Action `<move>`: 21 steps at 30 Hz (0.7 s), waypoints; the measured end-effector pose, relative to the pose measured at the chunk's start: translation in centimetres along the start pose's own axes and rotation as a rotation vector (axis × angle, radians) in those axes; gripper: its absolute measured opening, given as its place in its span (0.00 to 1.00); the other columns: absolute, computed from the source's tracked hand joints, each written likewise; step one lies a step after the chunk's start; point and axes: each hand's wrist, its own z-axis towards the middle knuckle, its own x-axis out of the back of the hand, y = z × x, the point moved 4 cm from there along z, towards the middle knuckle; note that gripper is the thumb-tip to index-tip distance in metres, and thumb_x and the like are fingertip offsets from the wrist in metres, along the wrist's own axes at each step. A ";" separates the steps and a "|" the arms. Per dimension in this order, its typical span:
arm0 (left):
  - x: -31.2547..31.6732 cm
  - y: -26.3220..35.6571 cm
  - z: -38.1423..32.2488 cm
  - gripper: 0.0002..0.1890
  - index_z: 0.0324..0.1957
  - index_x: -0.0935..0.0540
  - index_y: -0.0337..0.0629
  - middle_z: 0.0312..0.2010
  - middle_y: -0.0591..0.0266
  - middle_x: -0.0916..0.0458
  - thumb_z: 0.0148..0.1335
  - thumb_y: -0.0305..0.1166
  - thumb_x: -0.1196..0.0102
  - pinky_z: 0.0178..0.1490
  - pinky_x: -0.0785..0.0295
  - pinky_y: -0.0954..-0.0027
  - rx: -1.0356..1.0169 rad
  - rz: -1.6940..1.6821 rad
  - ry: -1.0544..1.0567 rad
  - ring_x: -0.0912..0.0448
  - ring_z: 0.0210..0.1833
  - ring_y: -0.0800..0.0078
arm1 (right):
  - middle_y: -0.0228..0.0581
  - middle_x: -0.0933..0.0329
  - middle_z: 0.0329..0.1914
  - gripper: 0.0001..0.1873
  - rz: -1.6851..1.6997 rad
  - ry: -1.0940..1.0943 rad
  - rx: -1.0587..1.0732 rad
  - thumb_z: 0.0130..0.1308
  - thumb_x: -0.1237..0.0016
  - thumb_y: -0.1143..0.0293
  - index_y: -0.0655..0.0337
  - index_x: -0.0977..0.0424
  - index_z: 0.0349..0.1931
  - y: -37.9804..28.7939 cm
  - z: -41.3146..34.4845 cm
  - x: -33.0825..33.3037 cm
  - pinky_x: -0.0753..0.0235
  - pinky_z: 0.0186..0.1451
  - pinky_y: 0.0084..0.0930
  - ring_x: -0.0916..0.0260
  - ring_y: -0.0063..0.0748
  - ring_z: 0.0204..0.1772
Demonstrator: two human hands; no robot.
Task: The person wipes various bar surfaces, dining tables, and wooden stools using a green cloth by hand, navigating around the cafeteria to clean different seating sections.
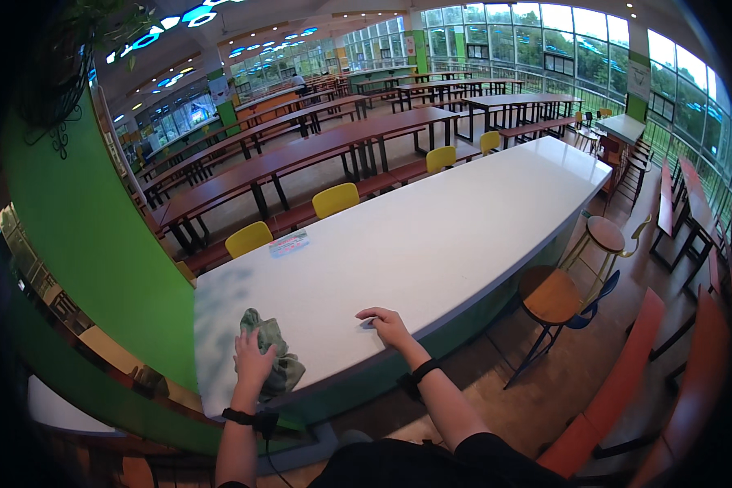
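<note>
My left hand (254,361), fingers spread, lies over a crumpled green-grey cloth (283,366) at the near left end of a long white countertop (415,244). The cloth bunches out beyond the fingertips and to the right of the hand. Whether the fingers grip any of it does not show. My right hand (388,327) is by the counter's near edge, its index finger stretched to the left and the other fingers loosely bent. I see nothing held in it. A small dark patch, perhaps a shadow, shows beneath its fingers. Both wrists wear black bands.
A printed card (289,243) bearing writing lies at the counter's far edge. Yellow chairs (335,200) line that side. A green wall (97,244) bounds the left end. Round stools (549,294) and red benches (604,390) stand to the right. Long tables (317,149) fill the hall behind.
</note>
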 end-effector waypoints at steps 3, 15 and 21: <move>-1.1 3.7 1.4 0.38 0.70 0.38 0.45 0.73 0.45 0.47 0.61 0.50 0.44 0.68 0.47 0.30 0.143 0.136 -0.271 0.52 0.76 0.41 | 0.39 0.19 0.38 0.18 0.095 -0.051 -0.057 0.63 0.67 0.84 0.68 0.20 0.42 0.4 -0.1 0.2 0.26 0.50 0.22 0.23 0.28 0.43; -3.3 -0.3 -0.1 0.32 0.67 0.31 0.55 0.73 0.52 0.44 0.64 0.54 0.50 0.66 0.42 0.33 0.199 0.263 -0.219 0.52 0.77 0.49 | 0.33 0.29 0.27 0.15 0.327 -0.019 -0.155 0.67 0.70 0.82 0.66 0.25 0.41 2.0 0.8 0.5 0.31 0.39 0.20 0.29 0.24 0.34; -1.7 -1.0 -2.4 0.28 0.63 0.27 0.52 0.70 0.54 0.37 0.62 0.50 0.47 0.65 0.39 0.36 0.184 0.226 -0.094 0.49 0.76 0.51 | 0.33 0.30 0.26 0.15 0.390 0.048 -0.267 0.62 0.69 0.83 0.69 0.25 0.40 2.7 0.7 0.6 0.29 0.40 0.21 0.30 0.25 0.34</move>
